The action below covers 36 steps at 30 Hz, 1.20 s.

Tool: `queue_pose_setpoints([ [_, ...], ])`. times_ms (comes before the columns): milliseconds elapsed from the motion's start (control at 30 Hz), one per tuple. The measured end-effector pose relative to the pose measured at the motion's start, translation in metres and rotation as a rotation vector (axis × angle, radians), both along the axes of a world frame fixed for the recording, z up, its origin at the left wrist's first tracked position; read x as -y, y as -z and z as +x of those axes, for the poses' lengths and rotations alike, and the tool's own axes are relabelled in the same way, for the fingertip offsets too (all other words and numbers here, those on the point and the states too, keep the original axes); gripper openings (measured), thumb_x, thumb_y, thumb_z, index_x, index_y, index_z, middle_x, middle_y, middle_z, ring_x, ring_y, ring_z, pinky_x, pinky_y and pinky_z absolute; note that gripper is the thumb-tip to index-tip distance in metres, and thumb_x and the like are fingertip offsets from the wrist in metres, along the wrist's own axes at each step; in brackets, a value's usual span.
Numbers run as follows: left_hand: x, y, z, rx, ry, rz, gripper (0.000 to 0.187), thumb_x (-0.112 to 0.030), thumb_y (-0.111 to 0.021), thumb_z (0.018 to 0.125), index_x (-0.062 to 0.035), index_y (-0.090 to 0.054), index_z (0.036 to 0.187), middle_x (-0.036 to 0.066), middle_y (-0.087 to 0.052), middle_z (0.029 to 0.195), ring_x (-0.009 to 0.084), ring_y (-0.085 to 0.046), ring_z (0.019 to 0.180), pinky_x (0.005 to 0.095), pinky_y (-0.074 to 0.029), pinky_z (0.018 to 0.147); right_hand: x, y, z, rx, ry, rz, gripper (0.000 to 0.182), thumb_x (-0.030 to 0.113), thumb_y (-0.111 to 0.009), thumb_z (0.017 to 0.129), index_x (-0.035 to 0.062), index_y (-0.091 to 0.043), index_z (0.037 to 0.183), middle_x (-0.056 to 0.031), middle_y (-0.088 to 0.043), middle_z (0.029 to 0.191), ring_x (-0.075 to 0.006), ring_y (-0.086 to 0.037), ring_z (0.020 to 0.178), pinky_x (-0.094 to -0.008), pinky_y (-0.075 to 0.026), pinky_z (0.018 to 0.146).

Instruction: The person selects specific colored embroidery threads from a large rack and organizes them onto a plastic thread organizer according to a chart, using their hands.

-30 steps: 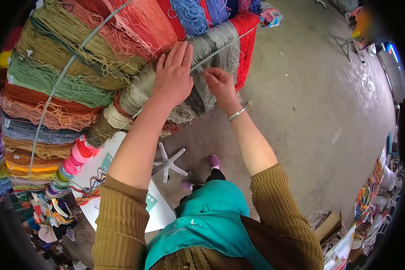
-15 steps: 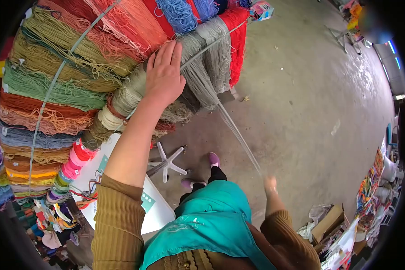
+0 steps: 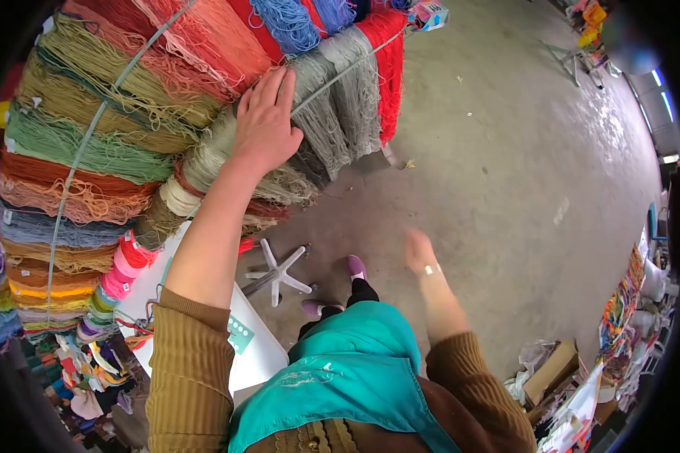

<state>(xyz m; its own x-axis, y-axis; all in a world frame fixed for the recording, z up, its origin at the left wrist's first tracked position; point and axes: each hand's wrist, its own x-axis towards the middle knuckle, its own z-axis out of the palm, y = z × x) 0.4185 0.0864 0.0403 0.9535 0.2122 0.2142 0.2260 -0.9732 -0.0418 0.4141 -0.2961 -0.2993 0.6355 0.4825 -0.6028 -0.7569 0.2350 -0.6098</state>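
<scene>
At 11 o'clock the left hand (image 3: pixel 266 134), open, seems to steady the grey yarn (image 3: pixel 316 81); at 3 o'clock the blurred right hand (image 3: pixel 418 251) is apart from it, grip unclear.

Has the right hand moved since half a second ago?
Yes: the blurred right hand has moved up and left in view, closer to the white star-shaped base.

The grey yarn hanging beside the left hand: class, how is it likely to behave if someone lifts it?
The grey yarn would probably be floppy, since its strands droop loosely. It may tangle or snag, as fine threads stray among its loops. It might resist coming away freely, because a thin grey band runs across it.
</scene>
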Motion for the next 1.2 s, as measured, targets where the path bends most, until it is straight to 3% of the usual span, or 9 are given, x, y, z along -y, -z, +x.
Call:
queue_pose_setpoints([
  [33, -0.001, 0.0, 0.0, 0.0, 0.006, -0.001, 0.087, -0.017, -0.063, 0.079, -0.0053, -0.023, 0.155, 0.016, -0.027, 0.158, 0.03, -0.026, 0.147, 0.0449, -0.02, 0.12, -0.063, -0.08, 0.026, -0.052, -0.118, -0.093, 0.02, 0.023, -0.067, 0.094, 0.0111, -0.066, 0.11, 0.0085, -0.049, 0.067, -0.0026, -0.038, 0.05, -0.022, -0.027, 0.043],
  [67, -0.002, 0.001, 0.0, 0.0, 0.012, -0.003, 0.087, -0.017, -0.063, 0.079, -0.0053, -0.023, 0.155, 0.016, -0.027, 0.158, 0.0301, -0.026, 0.147, 0.045, -0.021, 0.119, -0.111, -0.124, 0.039, 0.106, -0.139, -0.015, 0.02, 0.024, -0.069, 0.093, 0.0099, -0.067, 0.107, 0.0101, -0.049, 0.069, -0.0033, -0.037, 0.047, -0.0239, -0.026, 0.041],
  [100, -0.003, 0.002, 0.0, -0.001, 0.01, 0.001, 0.087, -0.017, -0.063, 0.079, -0.0053, -0.023, 0.155, 0.016, -0.027, 0.158, 0.0301, -0.026, 0.147, 0.045, -0.021, 0.119, -0.154, -0.131, 0.055, 0.17, -0.118, 0.135, 0.021, 0.021, -0.07, 0.092, 0.009, -0.068, 0.109, 0.0102, -0.051, 0.071, -0.0042, -0.041, 0.049, -0.0233, -0.03, 0.042],
  [200, -0.005, 0.002, -0.001, 0.001, 0.011, -0.007, 0.087, -0.017, -0.064, 0.079, -0.0054, -0.023, 0.155, 0.015, -0.028, 0.158, 0.0301, -0.026, 0.147, 0.0451, -0.021, 0.119, -0.238, -0.195, 0.076, 0.576, -0.078, -0.057, 0.03, 0.014, -0.076, 0.083, 0.0047, -0.068, 0.11, 0.0045, -0.062, 0.074, -0.0055, -0.051, 0.061, -0.0226, -0.039, 0.053],
  [400, -0.004, 0.002, -0.002, 0.016, 0.015, -0.034, 0.091, -0.017, -0.067, 0.076, -0.0067, -0.023, 0.155, 0.014, -0.027, 0.158, 0.0299, -0.026, 0.147, 0.0458, -0.021, 0.119, -0.286, -0.235, 0.076, 0.94, 0.069, -0.184, 0.022, 0.012, -0.077, 0.08, 0.0002, -0.069, 0.098, 0.0035, -0.059, 0.069, -0.0043, -0.048, 0.06, -0.0233, -0.041, 0.055],
  [667, -0.004, 0.004, -0.002, 0.017, 0.001, -0.029, 0.087, -0.02, -0.066, 0.078, -0.0069, -0.026, 0.154, 0.012, -0.028, 0.159, 0.0265, -0.023, 0.149, 0.0448, -0.02, 0.12, -0.28, -0.231, 0.076, 0.773, 0.138, 0.06, 0.006, 0.001, -0.067, 0.087, -0.0033, -0.069, 0.09, 0.0028, -0.062, 0.072, -0.0026, -0.046, 0.063, -0.022, -0.038, 0.054],
  [867, -0.004, 0.003, -0.002, -0.022, -0.011, -0.022, 0.093, -0.02, -0.068, 0.077, -0.0083, -0.02, 0.156, 0.011, -0.025, 0.159, 0.028, -0.023, 0.148, 0.0446, -0.019, 0.12, -0.261, -0.238, 0.08, 0.432, 0.044, 0.166, 0.002, 0.004, -0.067, 0.086, 0.0048, -0.066, 0.084, 0.0053, -0.055, 0.066, -0.0034, -0.043, 0.052, -0.0217, -0.029, 0.046],
  [1067, -0.004, 0.003, -0.001, -0.025, -0.017, -0.027, 0.093, -0.02, -0.067, 0.078, -0.0094, -0.018, 0.157, 0.011, -0.024, 0.16, 0.0275, -0.022, 0.149, 0.0447, -0.018, 0.121, -0.241, -0.235, 0.078, 0.325, -0.01, 0.411, 0.002, 0.004, -0.064, 0.089, 0.0058, -0.063, 0.09, 0.0059, -0.052, 0.066, -0.0027, -0.035, 0.049, -0.0208, -0.024, 0.045],
  [1200, -0.003, 0.003, -0.001, -0.014, -0.017, -0.028, 0.094, -0.02, -0.067, 0.077, -0.0097, -0.018, 0.157, 0.011, -0.025, 0.16, 0.0277, -0.022, 0.149, 0.0449, -0.018, 0.121, -0.239, -0.245, 0.077, 0.307, -0.005, 0.357, 0.003, 0.007, -0.063, 0.091, 0.006, -0.062, 0.095, 0.0056, -0.053, 0.069, -0.0026, -0.035, 0.049, -0.0208, -0.024, 0.045],
])
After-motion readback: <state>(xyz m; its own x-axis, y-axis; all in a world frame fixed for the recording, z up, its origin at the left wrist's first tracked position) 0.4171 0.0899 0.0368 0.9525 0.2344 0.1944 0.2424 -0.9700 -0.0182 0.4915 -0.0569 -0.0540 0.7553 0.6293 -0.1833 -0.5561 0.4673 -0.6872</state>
